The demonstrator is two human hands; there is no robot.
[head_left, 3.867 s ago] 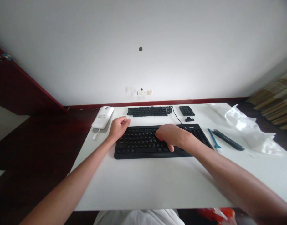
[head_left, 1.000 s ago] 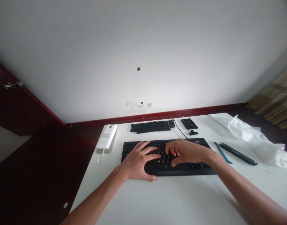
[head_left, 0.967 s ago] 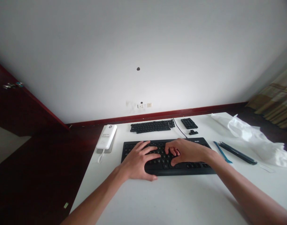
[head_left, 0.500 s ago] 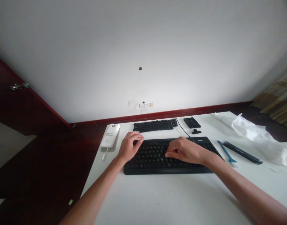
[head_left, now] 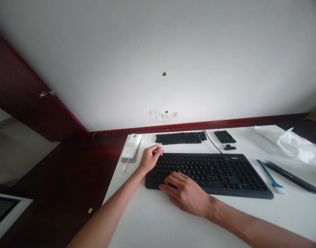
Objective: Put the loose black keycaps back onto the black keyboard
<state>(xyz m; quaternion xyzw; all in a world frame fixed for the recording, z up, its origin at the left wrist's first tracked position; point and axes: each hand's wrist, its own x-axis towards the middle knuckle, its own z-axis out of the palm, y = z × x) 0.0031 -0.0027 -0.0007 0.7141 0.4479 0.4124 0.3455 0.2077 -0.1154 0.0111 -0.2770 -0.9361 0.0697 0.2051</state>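
Note:
A black keyboard (head_left: 220, 172) lies on the white table (head_left: 173, 227) in front of me. My left hand (head_left: 150, 159) rests at the keyboard's far left corner with its fingers curled loosely against the edge; I cannot make out anything in it. My right hand (head_left: 185, 193) lies across the keyboard's near left edge, fingers stretched out and reaching the bottom row of keys. Behind the keyboard lie a flat strip of black keys (head_left: 181, 137), a smaller block of black keys (head_left: 225, 136) and a little cluster of keys (head_left: 229, 147).
A white power bank (head_left: 131, 146) with a short cable lies left of the keyboard near the table's left edge. A blue tool (head_left: 270, 175) and a long black bar (head_left: 292, 176) lie to the right, with crumpled white plastic (head_left: 299, 146) beyond. The keyboard's cable (head_left: 212, 142) runs back toward the wall.
My right hand has slid from the middle of the keys to the near left edge. My left hand stays at the far left corner. The view has swung to the left.

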